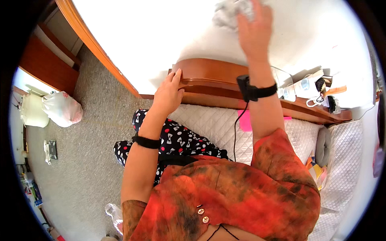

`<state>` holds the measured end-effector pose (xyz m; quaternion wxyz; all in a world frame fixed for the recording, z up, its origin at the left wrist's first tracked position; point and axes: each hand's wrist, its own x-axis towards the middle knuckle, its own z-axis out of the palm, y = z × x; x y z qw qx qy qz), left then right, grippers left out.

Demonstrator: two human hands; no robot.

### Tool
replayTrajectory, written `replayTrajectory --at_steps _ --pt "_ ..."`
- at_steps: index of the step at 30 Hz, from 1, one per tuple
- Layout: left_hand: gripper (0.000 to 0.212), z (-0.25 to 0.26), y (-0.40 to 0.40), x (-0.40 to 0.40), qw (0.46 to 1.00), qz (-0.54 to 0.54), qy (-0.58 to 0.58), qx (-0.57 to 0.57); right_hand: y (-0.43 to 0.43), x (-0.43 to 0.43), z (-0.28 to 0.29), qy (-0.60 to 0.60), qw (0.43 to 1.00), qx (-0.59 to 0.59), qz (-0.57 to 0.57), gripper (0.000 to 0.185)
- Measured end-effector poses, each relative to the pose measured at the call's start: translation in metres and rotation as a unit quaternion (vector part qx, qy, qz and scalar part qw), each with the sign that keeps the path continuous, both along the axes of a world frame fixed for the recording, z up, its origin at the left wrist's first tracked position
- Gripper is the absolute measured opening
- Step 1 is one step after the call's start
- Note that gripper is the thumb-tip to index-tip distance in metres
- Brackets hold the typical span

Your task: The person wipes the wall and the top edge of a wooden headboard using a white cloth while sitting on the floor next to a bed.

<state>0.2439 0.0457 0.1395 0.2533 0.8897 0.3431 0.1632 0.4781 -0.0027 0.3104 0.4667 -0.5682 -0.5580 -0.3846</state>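
Observation:
My right hand [256,33] is raised at the top of the view, pressing a crumpled greyish-white cloth [229,15] against the white wall [301,36]. Its fingertips are partly cut off by the picture's edge. Lower and to the left, my left hand [170,92] rests with spread fingers on the left end of the brown wooden headboard [211,70], holding nothing. A black strap with a device and a cable [251,90] is on my right wrist; a black band [146,142] circles my left forearm.
A quilted mattress [208,116] with a pink item [245,120] lies below the headboard. Bottles, a comb [336,90] and small things crowd the headboard's right shelf. A grey rolled cushion [323,147] lies at right. On the floor at left stand a full plastic bag [61,108] and a pale bin [34,110].

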Motion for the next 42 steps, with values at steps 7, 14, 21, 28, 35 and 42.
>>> replayTrajectory --at_steps 7,14,21,28,35,42 --pt "0.068 -0.007 0.001 -0.006 1.000 0.006 -0.012 -0.008 0.012 0.003 -0.054 -0.071 0.973 -0.221 0.008 0.038" --pt "0.069 -0.006 0.000 -0.012 0.998 0.029 -0.010 -0.051 -0.002 0.010 0.114 -0.081 0.995 -0.050 -0.032 0.044" --pt "0.068 -0.016 -0.002 -0.016 0.999 0.018 -0.034 -0.039 0.040 -0.002 0.029 -0.237 0.967 -0.089 0.040 0.046" --pt "0.061 -0.005 -0.011 -0.032 0.995 -0.009 -0.081 -0.055 0.008 0.039 0.044 -0.231 0.969 -0.080 -0.023 0.048" --pt "0.050 0.045 -0.027 -0.016 0.967 -0.034 -0.250 -0.015 0.022 0.022 0.106 -0.126 0.991 0.033 -0.016 0.043" --pt "0.038 0.007 -0.016 -0.042 0.963 -0.033 -0.262 -0.046 0.024 0.003 0.006 -0.229 0.951 -0.194 0.080 0.022"
